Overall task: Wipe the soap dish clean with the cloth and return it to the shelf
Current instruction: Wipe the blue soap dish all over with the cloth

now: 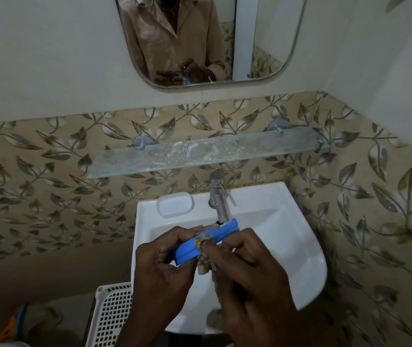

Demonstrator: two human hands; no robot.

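My left hand [161, 269] grips a blue soap dish [215, 240] by its near end and holds it tilted over the white sink [287, 236]. My right hand [247, 279] pinches a brownish patterned cloth [204, 256] against the dish's edge; most of the cloth is bunched under my fingers. The glass shelf [200, 154] is fixed to the wall above the sink, with smears on its surface.
A white lid or tray [174, 204] lies on the sink's back left corner beside the chrome tap [218, 196]. A white perforated basket [111, 314] stands at lower left below the sink. A mirror [200, 38] hangs above the shelf.
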